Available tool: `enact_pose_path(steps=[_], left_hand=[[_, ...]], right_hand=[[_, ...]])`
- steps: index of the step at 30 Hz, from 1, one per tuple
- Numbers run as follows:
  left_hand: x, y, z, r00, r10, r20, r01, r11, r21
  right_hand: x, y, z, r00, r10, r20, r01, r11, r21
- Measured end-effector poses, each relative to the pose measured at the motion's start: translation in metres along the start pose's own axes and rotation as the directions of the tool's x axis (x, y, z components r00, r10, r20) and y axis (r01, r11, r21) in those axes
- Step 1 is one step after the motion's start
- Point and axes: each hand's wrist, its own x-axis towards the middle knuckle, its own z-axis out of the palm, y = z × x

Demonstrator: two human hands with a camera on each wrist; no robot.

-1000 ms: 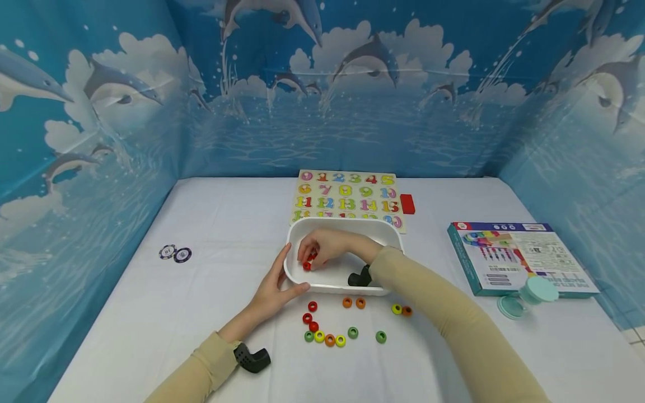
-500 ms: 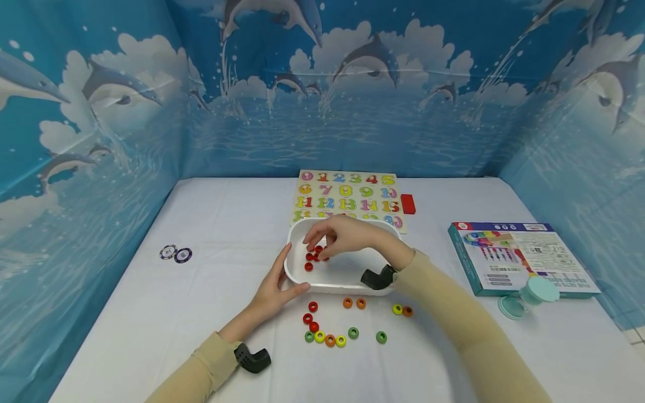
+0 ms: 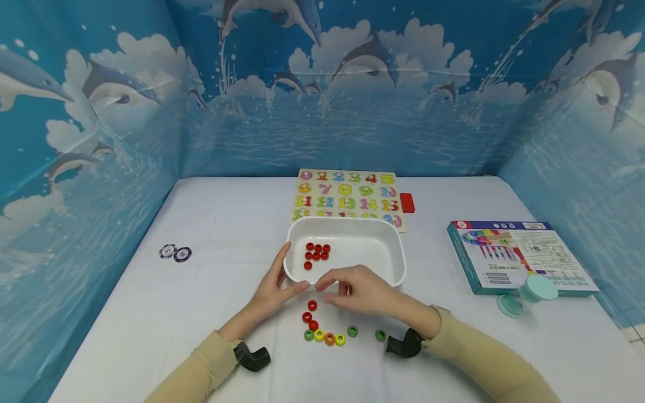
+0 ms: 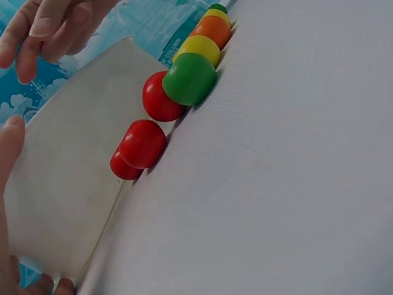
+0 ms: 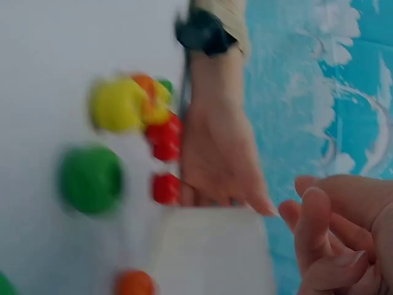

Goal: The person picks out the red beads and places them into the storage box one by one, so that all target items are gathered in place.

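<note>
My left hand point(image 3: 269, 288) rests against the left end of a white plastic tray point(image 3: 400, 263), its fingers along the side and its thumb at the near rim. Several red beads point(image 3: 316, 256) lie in the tray's left part. My right hand point(image 3: 365, 291) hovers at the near rim with loosely bent fingers and nothing between them. In front of the tray lie three red beads point(image 3: 307, 317) on the cloth. A curved row of green, yellow and orange beads point(image 3: 330, 339) continues from them. Two green beads point(image 3: 353, 331) lie further right. The right hand and forearm hide other beads.
Behind the tray lies a number puzzle board point(image 3: 345, 190) with a red block point(image 3: 407, 203) beside it. A flat printed box point(image 3: 519, 257) and a mint-green hourglass-shaped object point(image 3: 524, 296) stand right. Two poker chips point(image 3: 182, 254) lie left. A dolphin-print curtain point(image 3: 327, 129) surrounds the table.
The right hand has let go of red beads in the tray and moved out toward me, over the near rim. The left hand has stayed at the tray's left end.
</note>
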Motion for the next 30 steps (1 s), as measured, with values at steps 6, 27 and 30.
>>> enact_pose_path(steps=[6, 27, 30], left_hand=[[0.001, -0.001, -0.001, 1.000, 0.026, 0.003, -0.026, 1.000, 0.003], [0.000, 0.001, 0.000, 1.000, -0.007, 0.006, 0.007, 1.000, 0.004], [0.001, 0.001, 0.000, 1.000, -0.005, 0.002, 0.004, 1.000, 0.012]], right_hand=[[-0.007, 0.007, 0.027, 1.000, 0.001, -0.014, -0.001, 1.000, -0.016], [-0.001, 0.031, 0.060, 0.999, -0.011, -0.032, 0.003, 0.971, -0.240], [-0.001, 0.030, 0.060, 0.999, 0.002, -0.037, -0.012, 0.967, -0.254]])
